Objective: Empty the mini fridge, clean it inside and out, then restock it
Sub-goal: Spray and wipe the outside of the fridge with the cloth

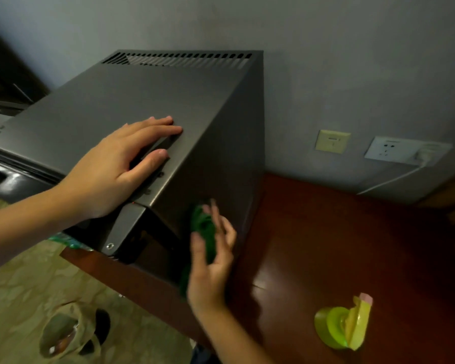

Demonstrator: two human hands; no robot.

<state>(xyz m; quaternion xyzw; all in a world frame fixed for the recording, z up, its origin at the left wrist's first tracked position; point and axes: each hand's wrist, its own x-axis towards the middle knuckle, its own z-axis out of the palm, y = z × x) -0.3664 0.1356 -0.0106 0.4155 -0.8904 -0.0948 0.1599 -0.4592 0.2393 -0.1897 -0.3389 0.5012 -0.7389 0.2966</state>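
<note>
A dark grey mini fridge (132, 95) stands on a reddish-brown wooden surface (326, 245), with a vent grille along its back top edge. My left hand (121, 164) lies flat on the fridge's top near the right front corner, fingers spread. My right hand (210, 256) presses a dark green cloth (204, 232) against the fridge's right side wall, low and near the front. The fridge door (8, 177) at the left looks slightly ajar; the inside is hidden.
A yellow-green object (344, 324) sits on the wood at the lower right. On the grey wall are a beige plate (332, 141) and a white socket (402, 151) with a plug and cord. A bag (66, 332) lies on the patterned floor below.
</note>
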